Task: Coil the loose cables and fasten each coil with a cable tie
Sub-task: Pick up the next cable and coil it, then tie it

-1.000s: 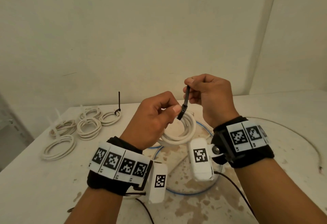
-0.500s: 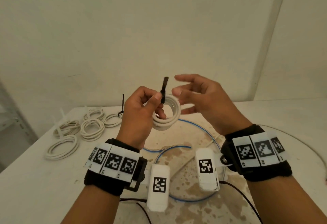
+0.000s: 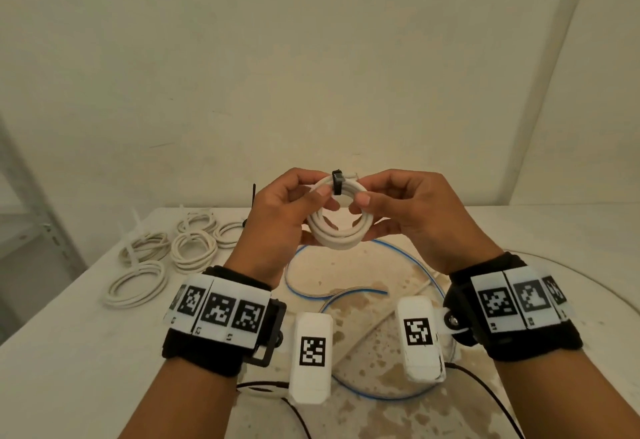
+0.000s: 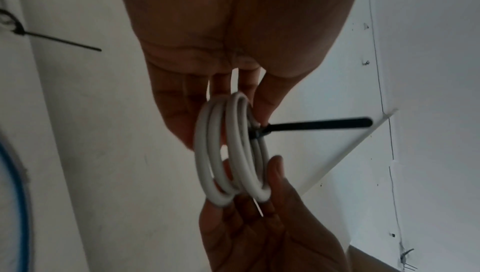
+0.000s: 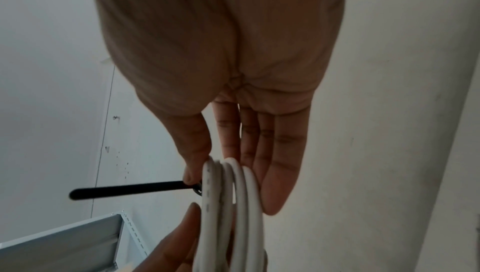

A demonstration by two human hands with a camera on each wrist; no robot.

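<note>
I hold a small white cable coil [image 3: 341, 227] upright in the air above the table, between both hands. A black cable tie [image 3: 337, 184] wraps the top of the coil. Its tail [image 4: 311, 124] sticks straight out away from me. My left hand [image 3: 320, 192] pinches the coil's left side beside the tie, thumb in front and fingers behind. My right hand [image 3: 360, 197] pinches the right side, with its thumb [image 5: 194, 163] at the tie's head and straight fingers [image 5: 272, 163] behind the coil [image 5: 233, 204]. In the left wrist view the coil [image 4: 231, 153] shows several loops.
Several tied white coils [image 3: 166, 251] lie at the table's back left, one with a black tie [image 3: 254, 192] standing up. A loose blue-edged cable [image 3: 346, 293] curves across the stained table [image 3: 69, 352] under my hands. A metal shelf [image 3: 20, 216] stands at the left.
Both hands have lifted the coil higher. My right hand let go of the tie's tail, opened, and now pinches the coil's right side. The tie now sits tight on the coil's top.
</note>
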